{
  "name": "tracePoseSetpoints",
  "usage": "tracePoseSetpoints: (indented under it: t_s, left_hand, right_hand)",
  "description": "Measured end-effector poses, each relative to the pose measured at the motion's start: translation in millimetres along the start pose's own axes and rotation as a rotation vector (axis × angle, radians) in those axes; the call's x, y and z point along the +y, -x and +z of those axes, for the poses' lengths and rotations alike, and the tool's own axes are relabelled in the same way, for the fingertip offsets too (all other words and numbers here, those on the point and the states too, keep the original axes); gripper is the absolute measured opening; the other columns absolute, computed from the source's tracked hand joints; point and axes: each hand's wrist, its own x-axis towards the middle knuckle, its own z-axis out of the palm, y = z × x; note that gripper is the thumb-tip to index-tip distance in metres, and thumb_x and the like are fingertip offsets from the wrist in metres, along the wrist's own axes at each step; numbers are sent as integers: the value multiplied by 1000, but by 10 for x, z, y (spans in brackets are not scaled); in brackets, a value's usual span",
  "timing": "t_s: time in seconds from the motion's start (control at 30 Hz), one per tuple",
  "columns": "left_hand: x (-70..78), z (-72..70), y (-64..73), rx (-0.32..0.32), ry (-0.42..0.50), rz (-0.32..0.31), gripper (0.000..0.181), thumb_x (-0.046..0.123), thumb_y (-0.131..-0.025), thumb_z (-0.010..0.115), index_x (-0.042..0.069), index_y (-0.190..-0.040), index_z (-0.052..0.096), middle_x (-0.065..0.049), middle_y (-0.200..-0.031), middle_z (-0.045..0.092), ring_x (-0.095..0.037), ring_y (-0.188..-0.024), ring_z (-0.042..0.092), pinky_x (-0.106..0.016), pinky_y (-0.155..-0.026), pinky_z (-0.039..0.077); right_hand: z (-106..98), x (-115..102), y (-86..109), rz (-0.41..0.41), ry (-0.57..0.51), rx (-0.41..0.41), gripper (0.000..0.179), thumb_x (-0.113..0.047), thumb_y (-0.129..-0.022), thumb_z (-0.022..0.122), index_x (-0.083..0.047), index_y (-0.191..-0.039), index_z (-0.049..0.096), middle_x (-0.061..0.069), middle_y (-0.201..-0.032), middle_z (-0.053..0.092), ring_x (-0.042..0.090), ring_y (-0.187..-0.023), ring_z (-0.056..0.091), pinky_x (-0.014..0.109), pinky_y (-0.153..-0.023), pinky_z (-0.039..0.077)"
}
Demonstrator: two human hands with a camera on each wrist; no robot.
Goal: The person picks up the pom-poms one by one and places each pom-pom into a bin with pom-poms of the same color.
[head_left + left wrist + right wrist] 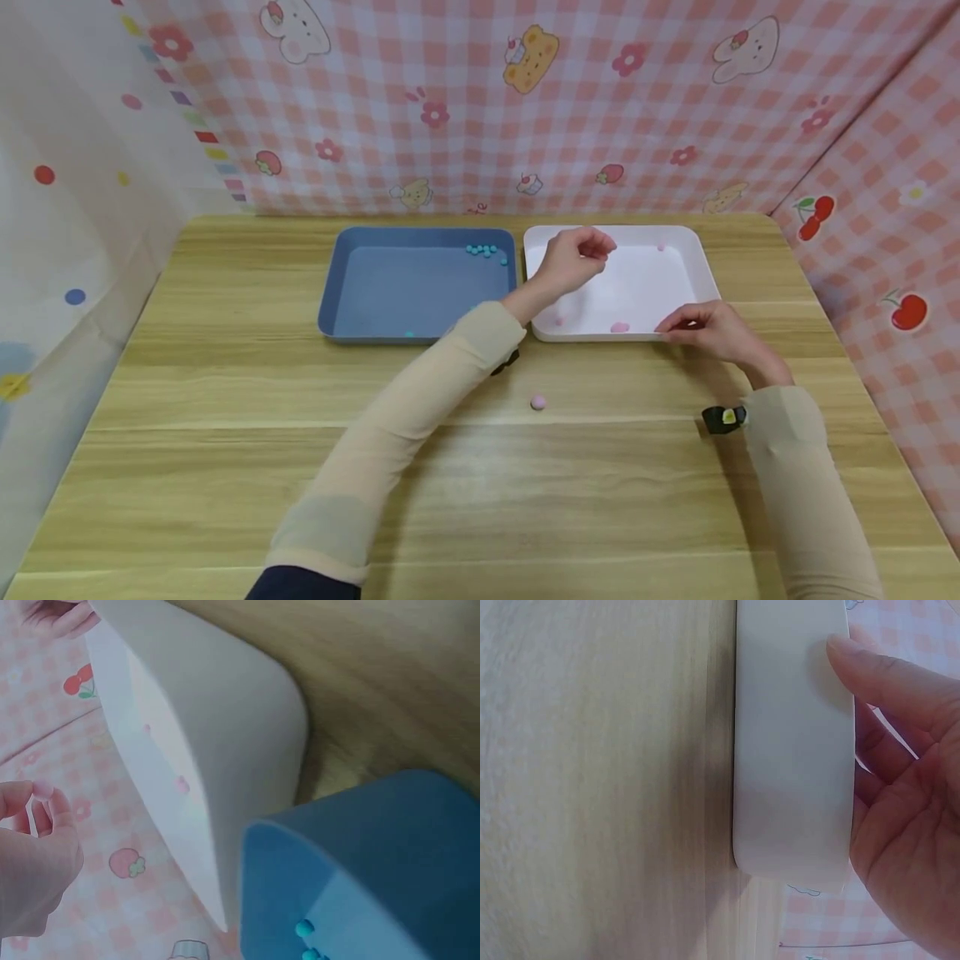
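Observation:
Over the white tray (630,337), my left hand (573,260) pinches a small pink ball (43,789) between thumb and fingertip; the left wrist view shows it. My right hand (708,329) grips the tray's near rim close to its right corner, the thumb (862,664) on the outer wall and the fingers inside. A few pink balls (619,327) lie in the white tray, mostly along its near side. One more pink ball (537,402) rests on the wooden table in front of the trays.
A blue-grey tray (405,292) stands just left of the white one. Several teal balls (482,250) sit in its far right corner, and another teal ball (409,334) is by its near wall. A checked cloth (465,108) hangs behind the table (225,467).

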Motion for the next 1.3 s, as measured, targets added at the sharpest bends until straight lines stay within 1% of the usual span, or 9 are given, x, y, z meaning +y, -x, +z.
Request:
tracePoseSetpoints:
  t_s: [0.13,0.3,0.47,0.57,0.83,0.93,1.07,1.17,1.3]
  left_hand:
    - [41,25,-52,17,27,-16,18,-7,-84,61,-2,-100,66,-14,-95,66,-17,-84,59,-14,-69,47]
    - [66,30,-104,10,12,-38,17,-4,-85,61,0,-100,67,-10,-95,66,-13,-84,58,-12,-70,47]
    - [60,39,-126,33,35,-20,17,-6,-83,61,-2,-98,67,-11,-91,66,-16,-82,60,-13,-67,47]
    - [57,36,-124,42,44,-13,17,-7,-83,61,-3,-98,67,-14,-92,66,-18,-82,60,-13,-67,46]
    - [79,18,-106,1,7,-40,17,-2,-86,61,-1,-103,66,-13,-99,65,-13,-83,57,-13,-69,46]
    - [87,20,-76,-17,7,-30,17,-1,-87,61,-1,-103,65,-12,-99,65,-13,-83,57,-13,-70,46]
    - [88,19,-3,-31,22,8,17,-2,-86,61,-2,-102,66,-13,-97,65,-14,-83,58,-13,-71,47]
    - [89,0,70,-47,23,34,16,-2,-86,61,-2,-102,66,-14,-98,66,-15,-85,59,-13,-72,47]
    - [96,-52,203,-82,18,41,17,-2,-86,62,-2,-103,65,-15,-100,65,-18,-89,60,-13,-74,48]
  right_hand:
    - [3,9,-12,2,4,2,8,7,-80,68,10,-87,68,-6,-79,68,1,-67,55,13,-57,47]
    - [17,3,-24,4,-1,3,7,7,-80,68,10,-86,68,-7,-78,68,0,-68,56,13,-58,48]
    - [25,-7,-29,6,1,1,7,6,-80,68,8,-86,69,-12,-78,67,-1,-68,56,14,-59,48]
    - [27,-6,-30,4,0,0,7,6,-80,68,7,-86,69,-11,-78,67,-1,-69,56,13,-59,48]
    - [18,5,-29,-20,0,-3,6,8,-80,67,8,-86,69,-9,-79,68,-1,-70,57,13,-59,48]
    - [11,6,-29,-25,5,-5,7,8,-80,67,8,-86,69,-12,-79,67,-1,-70,57,13,-59,48]
    - [6,3,-22,-35,5,-1,6,7,-80,68,8,-86,69,-10,-79,68,-1,-70,57,13,-59,48]
    - [2,-2,-13,-40,2,2,6,7,-79,69,8,-86,69,-7,-79,68,0,-69,56,12,-59,48]
    - [2,-3,-14,-35,6,-1,7,6,-79,69,8,-86,69,-7,-78,68,-1,-69,56,12,-59,48]
